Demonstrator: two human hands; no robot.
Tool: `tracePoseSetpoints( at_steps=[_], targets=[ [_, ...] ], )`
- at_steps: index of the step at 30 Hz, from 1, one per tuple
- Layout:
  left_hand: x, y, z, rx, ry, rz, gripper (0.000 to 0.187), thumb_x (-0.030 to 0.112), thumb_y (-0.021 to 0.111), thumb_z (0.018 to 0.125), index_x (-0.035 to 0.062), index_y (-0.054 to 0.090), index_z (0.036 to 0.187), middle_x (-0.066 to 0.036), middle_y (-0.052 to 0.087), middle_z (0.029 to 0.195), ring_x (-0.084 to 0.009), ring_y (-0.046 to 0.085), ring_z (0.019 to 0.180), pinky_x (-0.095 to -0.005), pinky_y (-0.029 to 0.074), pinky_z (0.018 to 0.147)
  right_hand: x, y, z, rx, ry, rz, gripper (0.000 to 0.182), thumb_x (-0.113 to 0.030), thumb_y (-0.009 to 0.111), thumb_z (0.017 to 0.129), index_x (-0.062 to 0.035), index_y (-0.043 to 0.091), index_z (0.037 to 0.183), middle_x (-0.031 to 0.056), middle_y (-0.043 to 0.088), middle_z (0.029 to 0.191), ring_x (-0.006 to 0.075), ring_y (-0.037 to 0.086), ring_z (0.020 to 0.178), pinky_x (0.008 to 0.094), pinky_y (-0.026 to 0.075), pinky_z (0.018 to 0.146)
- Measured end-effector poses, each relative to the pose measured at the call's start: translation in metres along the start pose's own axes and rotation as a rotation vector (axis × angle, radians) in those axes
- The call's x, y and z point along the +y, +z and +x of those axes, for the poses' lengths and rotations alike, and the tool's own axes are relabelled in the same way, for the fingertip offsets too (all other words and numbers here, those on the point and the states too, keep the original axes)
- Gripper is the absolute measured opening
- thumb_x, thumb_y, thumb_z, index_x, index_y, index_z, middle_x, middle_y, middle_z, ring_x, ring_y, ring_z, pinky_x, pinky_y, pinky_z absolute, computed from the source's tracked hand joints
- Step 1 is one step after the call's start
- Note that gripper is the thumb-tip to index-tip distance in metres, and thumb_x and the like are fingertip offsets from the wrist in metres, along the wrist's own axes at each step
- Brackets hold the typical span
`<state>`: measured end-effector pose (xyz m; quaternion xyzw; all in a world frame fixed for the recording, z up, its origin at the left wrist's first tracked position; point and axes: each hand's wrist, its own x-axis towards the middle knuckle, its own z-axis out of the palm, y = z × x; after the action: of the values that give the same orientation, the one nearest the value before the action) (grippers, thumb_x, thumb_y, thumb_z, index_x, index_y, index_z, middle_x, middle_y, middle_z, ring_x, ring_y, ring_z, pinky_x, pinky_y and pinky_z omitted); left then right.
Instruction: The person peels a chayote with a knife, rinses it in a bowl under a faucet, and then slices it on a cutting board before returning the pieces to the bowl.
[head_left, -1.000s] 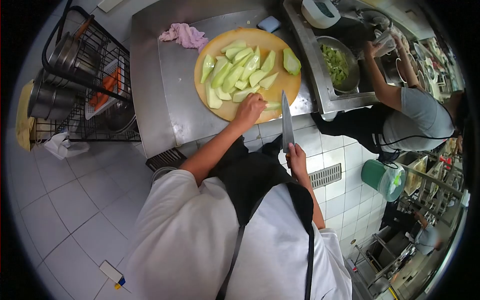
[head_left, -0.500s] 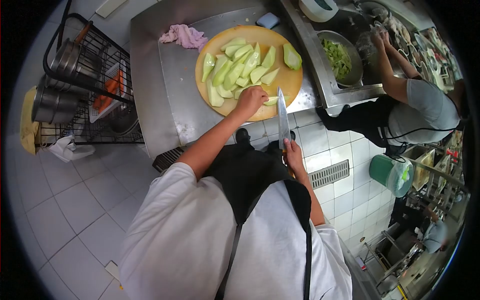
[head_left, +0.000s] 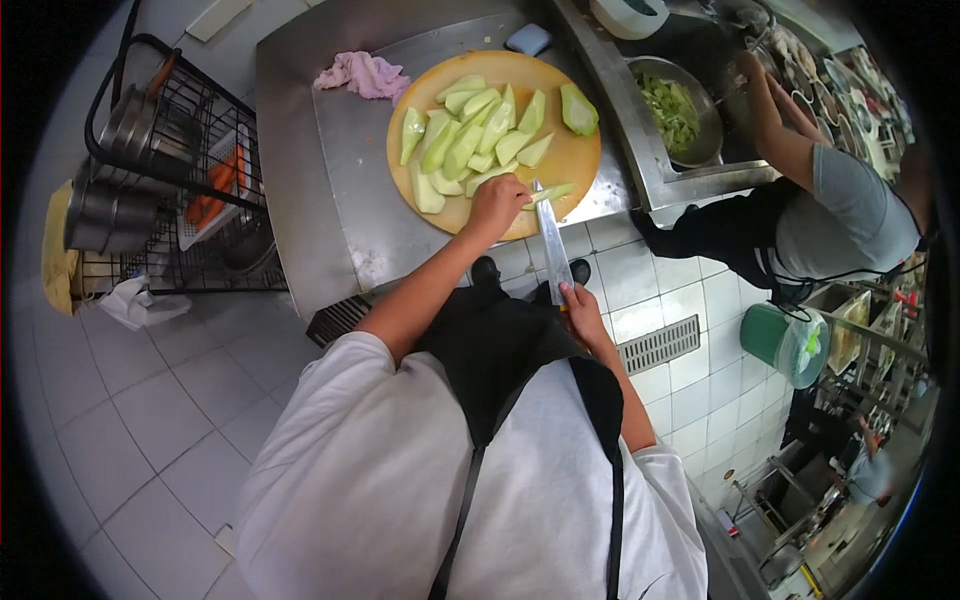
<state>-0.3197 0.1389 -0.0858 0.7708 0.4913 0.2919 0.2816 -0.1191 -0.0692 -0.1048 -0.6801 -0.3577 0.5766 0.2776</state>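
A round yellow cutting board (head_left: 412, 82) lies on the steel counter, with several pale green peeled vegetable pieces (head_left: 463, 150) spread over it. Near its front edge, my left hand (head_left: 497, 205) is closed on the end of one slim pale green vegetable piece (head_left: 556, 192). My right hand (head_left: 582, 308) grips a large kitchen knife (head_left: 552, 240) by its handle, most of which is hidden by the fingers. The blade points away from me, its tip touching or just under the slim piece, close to my left fingertips. One bigger vegetable chunk (head_left: 578, 110) sits at the board's right.
A pink cloth (head_left: 360, 75) and a blue sponge (head_left: 528, 40) lie behind the board. To the right, a metal bowl (head_left: 712, 118) of cut greens stands in the sink beside a co-worker (head_left: 840, 200). At left, a wire rack (head_left: 190, 165) holds pots and a basket of carrots.
The knife has swung left, bringing its tip to the slim vegetable piece by my left hand. That piece now slants upward to the right. My left hand has barely moved.
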Motion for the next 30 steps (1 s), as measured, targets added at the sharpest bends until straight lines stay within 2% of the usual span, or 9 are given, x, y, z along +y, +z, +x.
tracePoseSetpoints(
  at_steps=[4, 7, 10, 11, 14, 17, 23, 26, 30],
  targets=[
    [0.000, -0.002, -0.003, 0.012, -0.012, 0.003, 0.010, 0.016, 0.077, 0.079, 0.0055, 0.077, 0.081, -0.010, 0.069, 0.082, -0.0309, 0.068, 0.077, -0.0414, 0.052, 0.071, -0.010, 0.000, 0.014, 0.003, 0.002, -0.116, 0.046, -0.041, 0.052, 0.106, 0.0024, 0.060, 0.092, 0.0102, 0.059, 0.071, 0.0179, 0.055, 0.067, 0.0359, 0.047, 0.066],
    [0.000, -0.002, -0.006, 0.027, -0.024, -0.006, 0.009, 0.015, 0.077, 0.079, 0.0062, 0.078, 0.081, -0.009, 0.070, 0.082, -0.0303, 0.068, 0.077, -0.0409, 0.052, 0.071, -0.035, 0.003, 0.002, -0.034, 0.103, -0.077, 0.045, -0.039, 0.052, 0.106, 0.0036, 0.060, 0.095, 0.0155, 0.062, 0.074, 0.0228, 0.058, 0.071, 0.0388, 0.047, 0.069],
    [-0.001, -0.004, -0.008, 0.041, -0.040, -0.018, 0.009, 0.015, 0.077, 0.079, 0.0067, 0.078, 0.081, -0.009, 0.070, 0.082, -0.0297, 0.068, 0.076, -0.0405, 0.053, 0.071, -0.022, 0.004, -0.008, 0.003, -0.109, -0.218, 0.044, -0.038, 0.051, 0.106, 0.0037, 0.059, 0.093, 0.0179, 0.061, 0.074, 0.0274, 0.058, 0.069, 0.0407, 0.048, 0.068],
    [-0.001, -0.004, -0.009, 0.040, -0.050, -0.023, 0.009, 0.015, 0.076, 0.080, 0.0068, 0.078, 0.081, -0.009, 0.070, 0.082, -0.0296, 0.069, 0.076, -0.0404, 0.053, 0.071, -0.020, 0.002, -0.011, 0.019, -0.118, -0.242, 0.044, -0.037, 0.051, 0.105, 0.0036, 0.058, 0.091, 0.0216, 0.063, 0.074, 0.0382, 0.062, 0.068, 0.0465, 0.048, 0.067],
    [0.002, -0.008, -0.012, 0.031, -0.047, -0.034, 0.010, 0.016, 0.076, 0.080, 0.0067, 0.078, 0.082, -0.008, 0.071, 0.082, -0.0300, 0.069, 0.076, -0.0402, 0.053, 0.070, -0.033, 0.004, -0.008, 0.130, -0.248, -0.527, 0.042, -0.036, 0.051, 0.105, 0.0032, 0.059, 0.090, 0.0261, 0.066, 0.078, 0.0475, 0.065, 0.073, 0.0534, 0.049, 0.067],
    [0.001, -0.010, -0.014, 0.028, -0.057, -0.029, 0.010, 0.015, 0.075, 0.081, 0.0060, 0.078, 0.083, -0.010, 0.072, 0.084, -0.0311, 0.069, 0.077, -0.0405, 0.053, 0.070, -0.058, 0.011, -0.007, 0.174, -0.277, -0.619, 0.040, -0.034, 0.051, 0.104, 0.0018, 0.061, 0.090, 0.0282, 0.067, 0.080, 0.0506, 0.064, 0.079, 0.0579, 0.050, 0.068],
    [-0.014, -0.008, -0.022, 0.100, -0.052, -0.069, 0.012, 0.014, 0.075, 0.083, 0.0028, 0.077, 0.088, -0.015, 0.072, 0.085, -0.0324, 0.070, 0.079, -0.0408, 0.054, 0.071, -0.043, 0.012, -0.022, 0.169, -0.320, -0.824, 0.036, -0.032, 0.052, 0.104, -0.0001, 0.061, 0.089, 0.0271, 0.067, 0.076, 0.0471, 0.066, 0.072, 0.0562, 0.053, 0.065],
    [-0.023, -0.007, -0.026, 0.106, -0.034, -0.081, 0.014, 0.014, 0.076, 0.082, 0.0024, 0.075, 0.090, -0.015, 0.071, 0.085, -0.0325, 0.069, 0.078, -0.0412, 0.053, 0.070, -0.044, 0.012, -0.028, 0.174, -0.346, -0.805, 0.035, -0.031, 0.053, 0.103, -0.0002, 0.061, 0.089, 0.0264, 0.068, 0.075, 0.0462, 0.067, 0.070, 0.0553, 0.053, 0.064],
    [-0.013, -0.011, -0.028, 0.041, -0.062, -0.082, 0.018, 0.015, 0.079, 0.080, 0.0021, 0.071, 0.090, -0.014, 0.068, 0.084, -0.0324, 0.068, 0.076, -0.0418, 0.053, 0.070, -0.057, 0.010, -0.035, 0.193, -0.360, -0.894, 0.035, -0.032, 0.054, 0.102, -0.0011, 0.061, 0.089, 0.0249, 0.067, 0.072, 0.0442, 0.068, 0.068, 0.0535, 0.054, 0.062]
  ],
)
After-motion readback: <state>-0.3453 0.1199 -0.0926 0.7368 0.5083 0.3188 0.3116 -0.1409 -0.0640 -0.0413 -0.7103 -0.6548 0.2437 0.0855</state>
